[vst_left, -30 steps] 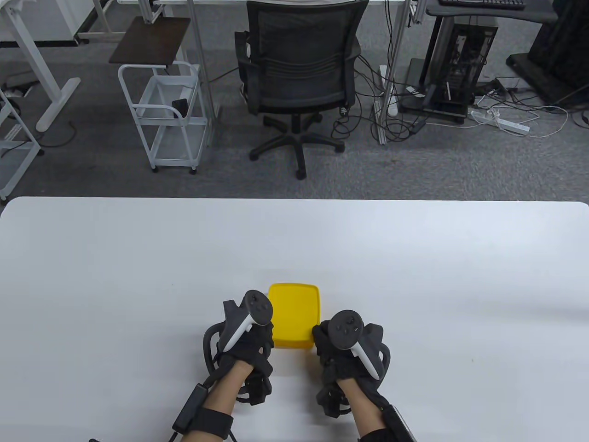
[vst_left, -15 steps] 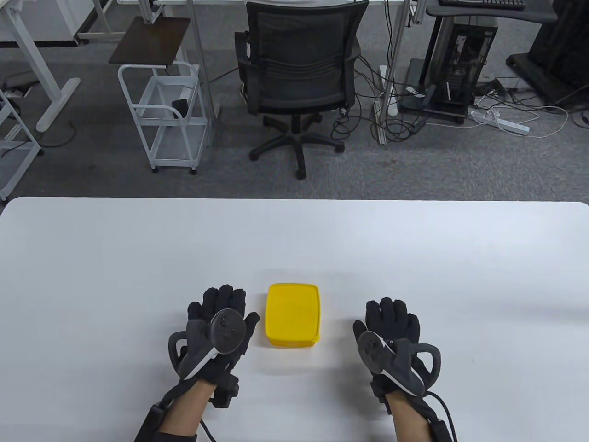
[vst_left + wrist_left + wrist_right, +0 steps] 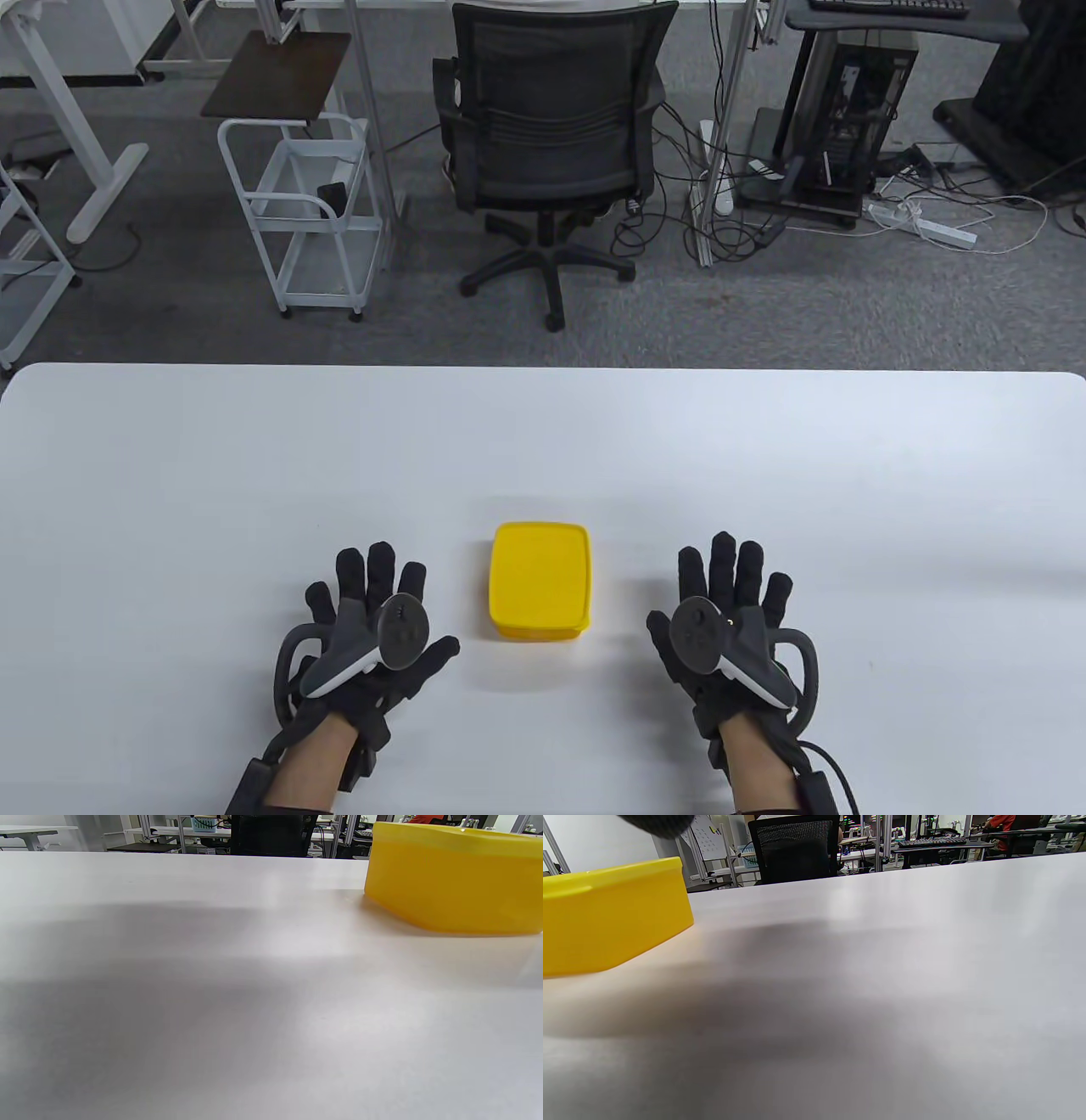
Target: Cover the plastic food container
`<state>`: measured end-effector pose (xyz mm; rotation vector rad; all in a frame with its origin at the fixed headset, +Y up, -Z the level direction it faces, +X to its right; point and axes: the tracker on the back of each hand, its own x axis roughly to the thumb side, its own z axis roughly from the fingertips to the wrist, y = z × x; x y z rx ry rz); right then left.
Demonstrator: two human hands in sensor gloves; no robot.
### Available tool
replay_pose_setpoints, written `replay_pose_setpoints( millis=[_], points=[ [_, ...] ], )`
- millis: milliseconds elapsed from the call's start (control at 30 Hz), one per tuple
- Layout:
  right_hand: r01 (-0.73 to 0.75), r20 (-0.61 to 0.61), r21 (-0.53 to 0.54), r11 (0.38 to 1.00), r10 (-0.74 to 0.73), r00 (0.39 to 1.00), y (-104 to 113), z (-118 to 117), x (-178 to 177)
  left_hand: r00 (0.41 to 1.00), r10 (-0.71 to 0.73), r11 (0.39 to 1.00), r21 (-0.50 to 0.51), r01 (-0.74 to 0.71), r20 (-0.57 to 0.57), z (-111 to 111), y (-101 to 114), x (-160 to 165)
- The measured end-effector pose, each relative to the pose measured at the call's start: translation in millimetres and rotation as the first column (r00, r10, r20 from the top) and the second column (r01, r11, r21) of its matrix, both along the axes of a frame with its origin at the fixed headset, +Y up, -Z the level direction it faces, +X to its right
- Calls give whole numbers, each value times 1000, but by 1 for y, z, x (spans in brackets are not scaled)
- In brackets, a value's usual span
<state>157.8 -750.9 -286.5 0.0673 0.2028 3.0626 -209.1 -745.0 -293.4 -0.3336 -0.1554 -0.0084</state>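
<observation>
Hands flat beside the lidded container

I see the yellow container (image 3: 539, 580) on the white table (image 3: 543, 441), near the front edge and about midway across, its yellow lid (image 3: 540, 567) seated on top. My left hand (image 3: 373, 632) lies on the table to the container's left, fingers spread and grasping nothing; a strip of bare table separates it from the box. My right hand (image 3: 725, 624) lies to the container's right in the same way, fingers splayed, released, also apart from the box. Left wrist view shows the container (image 3: 454, 878) at the upper right over bare tabletop. Right wrist view shows it (image 3: 611, 914) at the left, with one dark gloved fingertip (image 3: 657, 823) at the top edge. Beyond the table stands a black chair (image 3: 551, 127).
</observation>
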Motion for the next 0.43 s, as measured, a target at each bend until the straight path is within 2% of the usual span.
replay_pose_setpoints(
  millis=[433],
  points=[
    [-16, 2, -2, 1000, 16, 1000, -1, 0, 0, 1000, 18, 1000, 0, -18, -18, -1, -2, -2]
  ],
)
